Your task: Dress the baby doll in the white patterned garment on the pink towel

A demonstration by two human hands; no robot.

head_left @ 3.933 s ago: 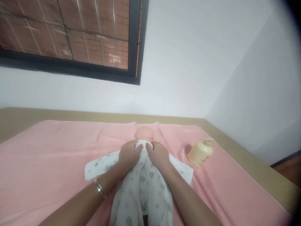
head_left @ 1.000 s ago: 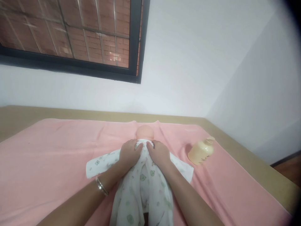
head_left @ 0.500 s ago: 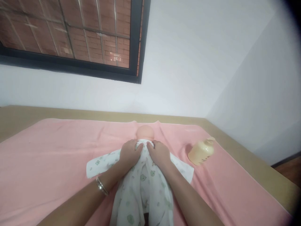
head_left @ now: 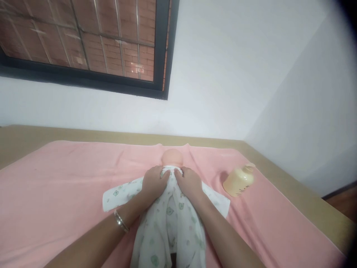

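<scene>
A baby doll lies on its back on a pink towel (head_left: 61,186), its bare head (head_left: 172,158) pointing away from me. It wears a white garment with small green prints (head_left: 170,223), sleeves spread to both sides. My left hand (head_left: 154,182) rests on the left side of the doll's chest, fingers bent at the collar. My right hand (head_left: 188,181) rests on the right side of the chest, fingers at the same collar. The two hands almost touch at the neckline. A metal bangle (head_left: 120,222) circles my left wrist.
A cream bottle (head_left: 238,181) lies on its side on the towel to the right of the doll. The towel covers a tan surface (head_left: 295,193) that meets white walls at the back and right. A barred window (head_left: 83,41) sits upper left.
</scene>
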